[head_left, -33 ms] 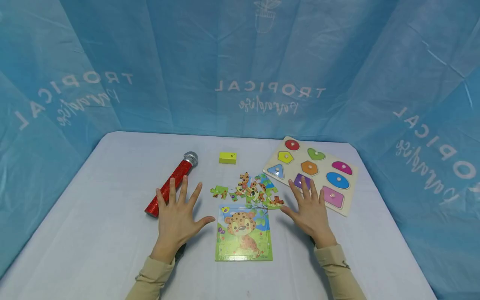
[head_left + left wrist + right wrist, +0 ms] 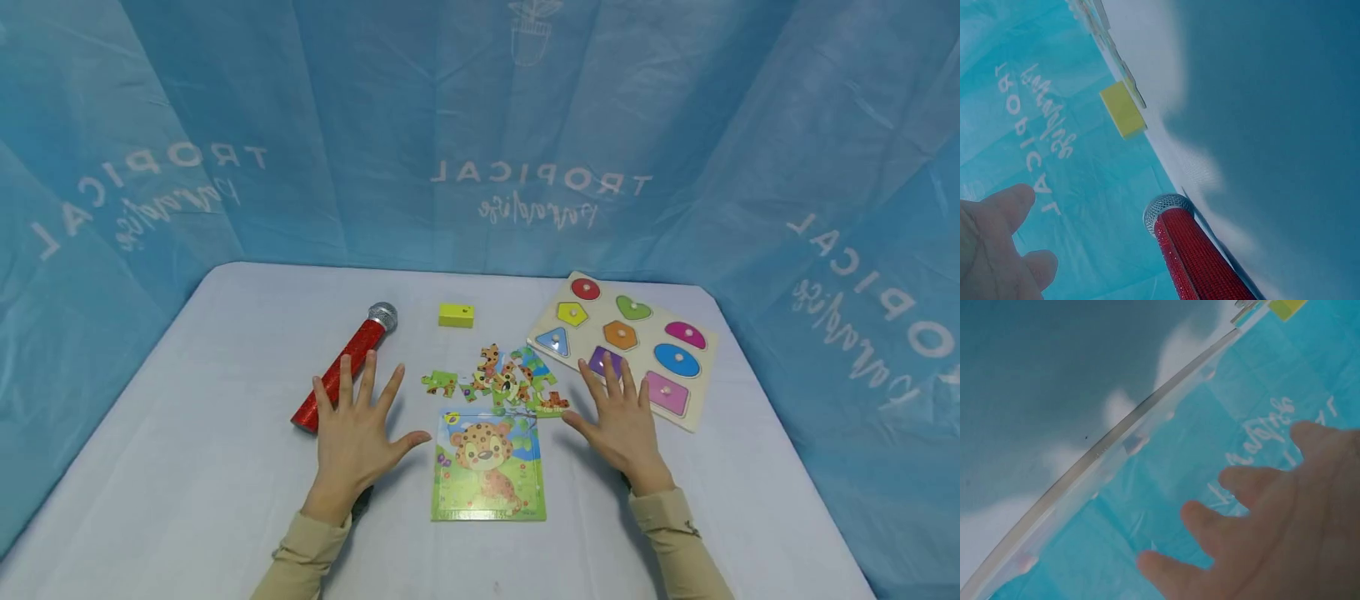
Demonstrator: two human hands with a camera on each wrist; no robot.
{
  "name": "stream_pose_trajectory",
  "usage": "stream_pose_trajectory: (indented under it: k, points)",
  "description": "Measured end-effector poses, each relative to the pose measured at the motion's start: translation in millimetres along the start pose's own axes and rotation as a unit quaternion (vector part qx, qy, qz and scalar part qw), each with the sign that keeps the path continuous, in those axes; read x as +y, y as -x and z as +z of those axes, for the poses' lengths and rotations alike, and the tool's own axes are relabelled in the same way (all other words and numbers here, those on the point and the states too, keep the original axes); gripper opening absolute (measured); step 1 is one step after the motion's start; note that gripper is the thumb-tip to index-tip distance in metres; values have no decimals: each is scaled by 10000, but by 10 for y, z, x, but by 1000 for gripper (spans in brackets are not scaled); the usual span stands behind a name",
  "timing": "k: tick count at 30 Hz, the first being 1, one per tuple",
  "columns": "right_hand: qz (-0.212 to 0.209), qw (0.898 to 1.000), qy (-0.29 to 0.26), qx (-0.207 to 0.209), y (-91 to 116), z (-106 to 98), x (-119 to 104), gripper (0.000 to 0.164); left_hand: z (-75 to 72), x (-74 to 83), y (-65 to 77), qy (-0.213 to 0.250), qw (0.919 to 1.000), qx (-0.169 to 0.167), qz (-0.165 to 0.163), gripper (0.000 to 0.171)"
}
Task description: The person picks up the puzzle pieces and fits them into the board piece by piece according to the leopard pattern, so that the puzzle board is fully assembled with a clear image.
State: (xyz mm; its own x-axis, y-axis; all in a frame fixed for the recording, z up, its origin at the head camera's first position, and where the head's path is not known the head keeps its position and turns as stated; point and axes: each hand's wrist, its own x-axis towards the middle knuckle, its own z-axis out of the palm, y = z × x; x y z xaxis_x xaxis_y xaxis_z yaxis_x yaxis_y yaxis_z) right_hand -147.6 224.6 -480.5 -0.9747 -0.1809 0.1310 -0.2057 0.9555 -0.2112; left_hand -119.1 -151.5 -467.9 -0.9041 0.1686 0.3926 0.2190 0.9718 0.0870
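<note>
My left hand (image 2: 352,442) hovers palm down with its fingers spread, just right of a red glittery microphone (image 2: 341,375) with a silver mesh head. Fingers spread too, my right hand (image 2: 622,425) is held near the lower left part of a wooden shape board (image 2: 637,379). Neither hand holds anything. Between them lies a square puzzle tray (image 2: 487,515) with a cartoon leopard picture. Loose jigsaw pieces (image 2: 506,385) are heaped behind it, some overlapping. In the left wrist view, the microphone (image 2: 1194,256) stretches below the fingers; the right wrist view shows the board's edge (image 2: 1104,440) beyond my fingertips.
A small yellow block (image 2: 456,316) sits toward the back of the table. The white-covered table (image 2: 187,467) is enclosed by blue printed curtains (image 2: 480,108) at the back and sides. The board carries several knobbed shapes, such as a blue oval (image 2: 677,360).
</note>
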Motion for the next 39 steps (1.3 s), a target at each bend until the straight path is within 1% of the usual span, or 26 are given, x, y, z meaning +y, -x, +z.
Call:
stream_pose_trajectory:
  k: [3,6,8,10,12,13,15,16,18,21,24,26,29,32,35,37,39]
  points:
    - [-58,10000,-2,-22,-27,-6,-4,86,11,-1,1,-10,10000,-45,-24,112]
    - [-107,9999,-41,-32,-74,-18,0,84,15,34,8,13,9998,-194,-2,109]
    - [-102,9999,-120,-2,-114,-27,-6,82,4,76,32,146,9990,-410,81,103]
    - [-55,9997,-241,24,-152,-28,-18,80,-20,136,78,422,9958,-778,230,95]
    - [-15,9994,-345,60,-197,-28,-38,76,-43,205,134,847,9877,-1265,369,89]
    - [32,9991,-426,70,-224,-29,-57,73,-57,243,159,1106,9812,-1520,427,87]
    - [102,9985,-531,80,-297,-17,-102,66,-85,319,199,1514,9681,-1928,524,85]
    - [137,9982,-578,70,-341,-13,-139,61,-95,352,211,1665,9623,-2077,552,85]
    - [176,9972,-728,19,-436,-12,-239,53,-113,403,224,1796,9553,-2263,620,86]
    - [152,9955,-928,-147,-592,-19,-450,44,-124,442,225,1838,9514,-2367,706,88]
    - [39,9932,-1121,-316,-727,-34,-692,41,-110,442,227,1848,9482,-2458,798,93]
    - [-64,9930,-1109,-393,-813,-20,-838,42,-97,435,229,1837,9450,-2544,922,96]
    - [-119,9937,-991,-507,-934,34,-1002,50,-64,427,226,1843,9392,-2656,1154,97]
    - [-20,9945,-739,-736,-1047,126,-1085,62,-45,421,212,1829,9353,-2718,1337,98]
    - [83,9930,-666,-968,-1143,219,-1115,69,-34,403,200,1816,9341,-2743,1387,99]
    - [120,9904,-897,-1049,-1196,264,-1119,72,-35,382,198,1816,9337,-2768,1363,100]
    - [132,9855,-1322,-1052,-1234,286,-1120,70,-40,357,204,1840,9331,-2797,1315,101]
